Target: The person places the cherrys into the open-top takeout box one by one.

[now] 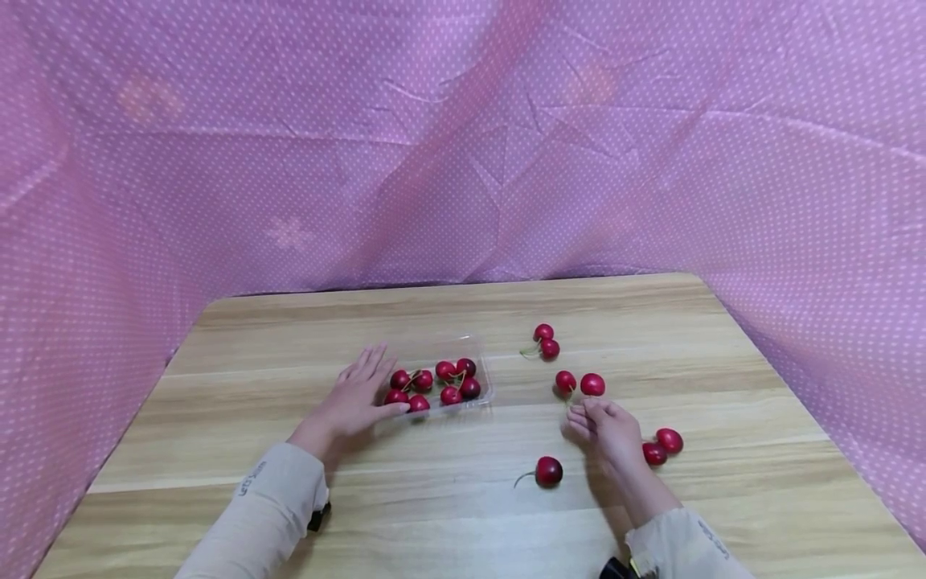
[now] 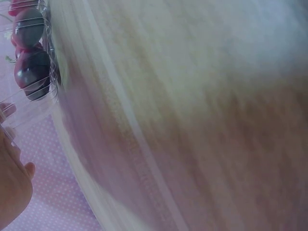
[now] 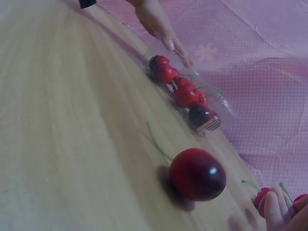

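Note:
A clear plastic box on the table holds several dark red cherries. My left hand rests against its left end, fingers extended along the side and thumb at the front edge. To the right, my right hand is just in front of two cherries with green stems, its thumb and forefinger close together beside the stems. Whether these fingertips pinch a stem I cannot tell. In the right wrist view the fingers overlap that pair.
A single stemmed cherry lies nearer the front. Behind is another pair of cherries, and two more cherries lie beside my right wrist. Pink dotted cloth hangs behind and around the wooden table.

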Tool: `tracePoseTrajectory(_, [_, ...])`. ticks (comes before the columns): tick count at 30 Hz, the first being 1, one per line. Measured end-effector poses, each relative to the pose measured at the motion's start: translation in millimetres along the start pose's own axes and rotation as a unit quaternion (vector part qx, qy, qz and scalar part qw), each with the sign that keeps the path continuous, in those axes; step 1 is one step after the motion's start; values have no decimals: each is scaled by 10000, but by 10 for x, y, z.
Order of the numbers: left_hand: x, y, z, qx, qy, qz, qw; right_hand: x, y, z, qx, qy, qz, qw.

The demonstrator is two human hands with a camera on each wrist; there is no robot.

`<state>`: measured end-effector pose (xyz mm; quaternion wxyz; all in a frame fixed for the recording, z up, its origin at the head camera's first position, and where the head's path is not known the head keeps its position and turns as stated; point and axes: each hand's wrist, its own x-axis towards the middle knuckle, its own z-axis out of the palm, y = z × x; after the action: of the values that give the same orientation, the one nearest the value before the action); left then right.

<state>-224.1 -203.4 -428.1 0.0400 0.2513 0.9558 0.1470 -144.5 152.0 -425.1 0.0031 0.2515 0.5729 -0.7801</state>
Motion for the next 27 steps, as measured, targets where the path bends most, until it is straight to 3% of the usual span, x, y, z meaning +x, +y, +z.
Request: tracePoseTrajectory(27, [16,-11,-59,-30,-82,-4,10000,-50,-142,445,204,-579,-265,9978])
